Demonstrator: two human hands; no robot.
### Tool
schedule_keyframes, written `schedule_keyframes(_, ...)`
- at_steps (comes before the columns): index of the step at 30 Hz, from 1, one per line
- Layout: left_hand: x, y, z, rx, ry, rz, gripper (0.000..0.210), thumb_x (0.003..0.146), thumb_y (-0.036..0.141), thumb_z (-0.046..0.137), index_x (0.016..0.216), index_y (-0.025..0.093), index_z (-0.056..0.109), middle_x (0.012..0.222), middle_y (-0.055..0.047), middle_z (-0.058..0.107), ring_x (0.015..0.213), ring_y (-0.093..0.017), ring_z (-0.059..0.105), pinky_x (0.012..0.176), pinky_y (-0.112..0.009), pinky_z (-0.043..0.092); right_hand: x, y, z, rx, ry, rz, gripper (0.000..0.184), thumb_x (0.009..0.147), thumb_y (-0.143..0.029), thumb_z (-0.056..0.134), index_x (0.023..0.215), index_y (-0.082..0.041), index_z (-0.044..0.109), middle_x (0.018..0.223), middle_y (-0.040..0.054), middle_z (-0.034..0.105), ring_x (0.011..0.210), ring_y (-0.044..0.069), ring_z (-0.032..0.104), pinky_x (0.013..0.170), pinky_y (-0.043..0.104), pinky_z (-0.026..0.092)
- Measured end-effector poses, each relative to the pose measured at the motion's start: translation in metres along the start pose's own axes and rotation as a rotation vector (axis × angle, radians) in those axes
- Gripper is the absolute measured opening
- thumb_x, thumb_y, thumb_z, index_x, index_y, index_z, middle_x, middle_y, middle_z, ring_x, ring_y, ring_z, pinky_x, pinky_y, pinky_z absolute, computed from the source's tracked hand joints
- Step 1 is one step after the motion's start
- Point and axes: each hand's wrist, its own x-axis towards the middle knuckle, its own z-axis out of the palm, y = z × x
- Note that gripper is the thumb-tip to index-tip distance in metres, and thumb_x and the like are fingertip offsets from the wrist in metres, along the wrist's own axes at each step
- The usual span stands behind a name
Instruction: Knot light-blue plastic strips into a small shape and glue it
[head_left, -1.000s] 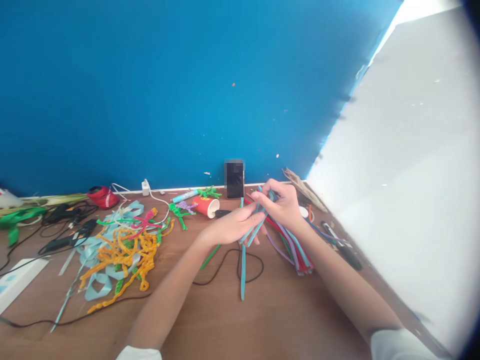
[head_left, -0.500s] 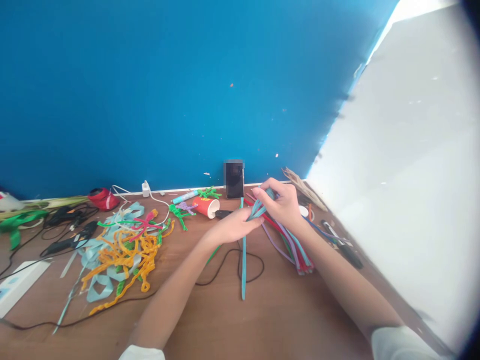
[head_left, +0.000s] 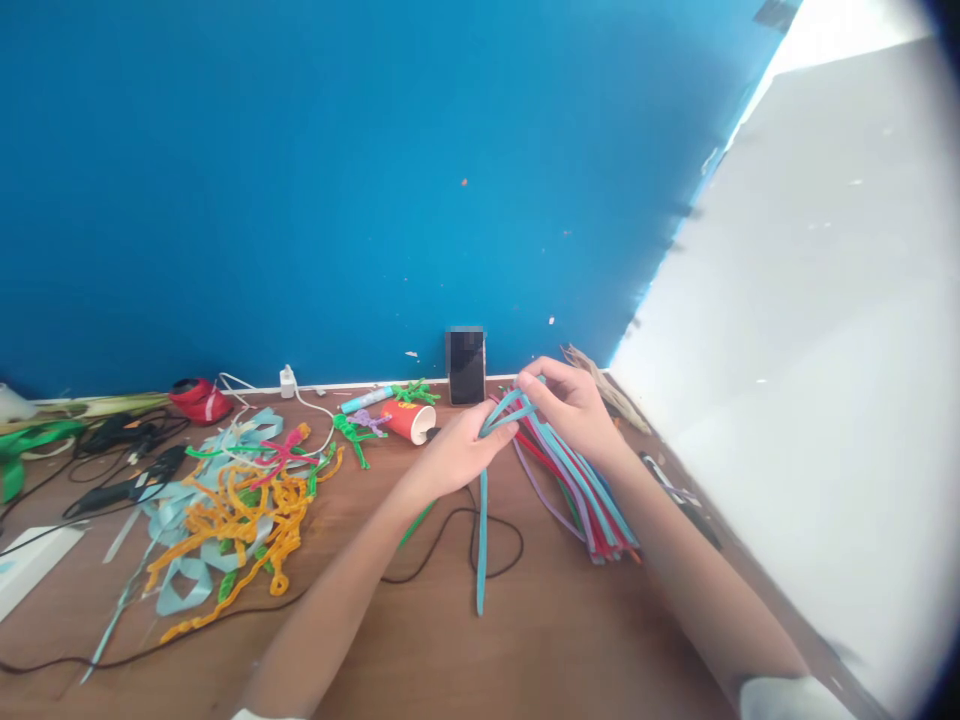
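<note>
Light-blue pipe cleaners (head_left: 504,412) stretch between my two hands in looped, bent strands. My left hand (head_left: 466,446) is closed on one side of them, thumb on top. My right hand (head_left: 576,405) pinches the other side between thumb and fingertips. Below my left hand, a straight blue strand (head_left: 481,550) runs toward the front of the table; its upper end is hidden by the hand. A bundle of pipe cleaners (head_left: 600,515) in red, purple and blue lies under my right hand and wrist, its far end partly covered.
A phone (head_left: 466,370) leans on the blue wall behind my hands. Left of it are a red paper cup (head_left: 409,422) on its side and green twisted figures (head_left: 352,437). Orange twisted pipe cleaners (head_left: 274,510) lie tangled with pale-blue ribbon (head_left: 184,585). A black cable (head_left: 427,570) crosses the table.
My hands have moved slightly apart, and the blue strands between them now show as more open loops. The right-hand bundle looks more spread. The whole view has shifted a little.
</note>
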Motion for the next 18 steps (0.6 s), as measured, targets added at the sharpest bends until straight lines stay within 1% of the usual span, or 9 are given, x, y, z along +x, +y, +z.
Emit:
schedule_keyframes(2, -0.001, 0.001, -0.001, -0.023, 0.004, 0.01, 0.034, 0.095, 0.049, 0.053, 0.106, 0.019, 0.066, 0.099, -0.006, 0.07, 0.095, -0.024, 0.062, 0.082, -0.03, 0.045, 0.0, -0.002, 0.0, -0.039, -0.028, 0.01, 0.029, 0.095, -0.044, 0.06, 0.084, -0.018, 0.065, 0.066, -0.0037, 0.055, 0.055, 0.01, 0.041, 0.053, 0.024, 0.032)
schedule_keyframes(4, -0.001, 0.001, -0.001, -0.027, 0.004, 0.015, 0.033, 0.094, 0.049, 0.054, 0.102, 0.019, 0.066, 0.096, -0.006, 0.069, 0.093, -0.024, 0.061, 0.08, -0.029, 0.044, 0.0, -0.001, 0.002, -0.076, -0.031, 0.012, 0.026, 0.095, -0.041, 0.06, 0.085, -0.018, 0.066, 0.068, -0.0031, 0.055, 0.058, 0.01, 0.042, 0.055, 0.024, 0.033)
schedule_keyframes(6, 0.001, -0.002, 0.001, -0.003, 0.018, -0.002, 0.033, 0.096, 0.048, 0.05, 0.092, 0.019, 0.063, 0.086, -0.003, 0.065, 0.083, -0.021, 0.059, 0.075, -0.027, 0.041, 0.002, 0.002, 0.003, -0.088, -0.037, 0.022, 0.025, 0.096, -0.04, 0.059, 0.087, -0.018, 0.065, 0.07, -0.0032, 0.056, 0.06, 0.01, 0.044, 0.057, 0.024, 0.035)
schedule_keyframes(8, 0.006, -0.01, 0.004, 0.013, 0.065, -0.036, 0.035, 0.098, 0.047, 0.045, 0.082, 0.019, 0.057, 0.074, -0.001, 0.058, 0.071, -0.017, 0.053, 0.066, -0.026, 0.036, 0.004, 0.007, 0.003, -0.099, -0.061, 0.036, 0.025, 0.097, -0.041, 0.057, 0.091, -0.018, 0.064, 0.07, -0.0037, 0.055, 0.061, 0.011, 0.046, 0.059, 0.024, 0.037)
schedule_keyframes(9, 0.01, -0.016, 0.006, -0.001, 0.114, -0.049, 0.036, 0.098, 0.047, 0.045, 0.078, 0.019, 0.054, 0.069, 0.0, 0.054, 0.065, -0.015, 0.049, 0.061, -0.025, 0.032, 0.005, 0.01, 0.001, -0.112, -0.071, 0.044, 0.025, 0.097, -0.041, 0.055, 0.094, -0.018, 0.064, 0.069, -0.004, 0.055, 0.061, 0.011, 0.047, 0.06, 0.024, 0.037)
schedule_keyframes(11, 0.019, -0.03, 0.008, -0.139, 0.172, -0.109, 0.036, 0.094, 0.047, 0.053, 0.073, 0.018, 0.051, 0.064, 0.002, 0.047, 0.06, -0.012, 0.042, 0.056, -0.024, 0.027, 0.008, 0.018, -0.004, -0.16, -0.071, 0.055, 0.026, 0.099, -0.042, 0.051, 0.097, -0.018, 0.063, 0.07, -0.0039, 0.057, 0.063, 0.012, 0.051, 0.062, 0.024, 0.039)
schedule_keyframes(12, 0.024, -0.038, 0.009, -0.269, 0.204, -0.155, 0.037, 0.092, 0.048, 0.057, 0.071, 0.018, 0.049, 0.063, 0.003, 0.044, 0.058, -0.01, 0.038, 0.054, -0.024, 0.025, 0.009, 0.022, -0.007, -0.205, -0.065, 0.063, 0.027, 0.099, -0.042, 0.05, 0.098, -0.019, 0.063, 0.07, -0.0038, 0.058, 0.063, 0.012, 0.052, 0.062, 0.024, 0.039)
schedule_keyframes(15, 0.036, -0.06, 0.011, -0.361, 0.244, -0.215, 0.038, 0.09, 0.051, 0.057, 0.074, 0.02, 0.041, 0.061, 0.007, 0.035, 0.05, -0.007, 0.029, 0.049, -0.021, 0.02, 0.013, 0.036, -0.015, -0.412, -0.065, 0.112, 0.027, 0.098, -0.041, 0.049, 0.096, -0.019, 0.064, 0.069, -0.0034, 0.061, 0.062, 0.013, 0.054, 0.06, 0.024, 0.037)
schedule_keyframes(18, 0.039, -0.074, 0.018, -0.433, 0.296, -0.262, 0.04, 0.086, 0.049, 0.063, 0.074, 0.022, 0.035, 0.057, 0.01, 0.027, 0.046, -0.005, 0.023, 0.046, -0.02, 0.015, 0.015, 0.051, -0.017, -0.685, -0.221, 0.259, 0.029, 0.099, -0.039, 0.042, 0.101, -0.02, 0.064, 0.082, -0.0001, 0.07, 0.075, 0.015, 0.063, 0.067, 0.024, 0.041)
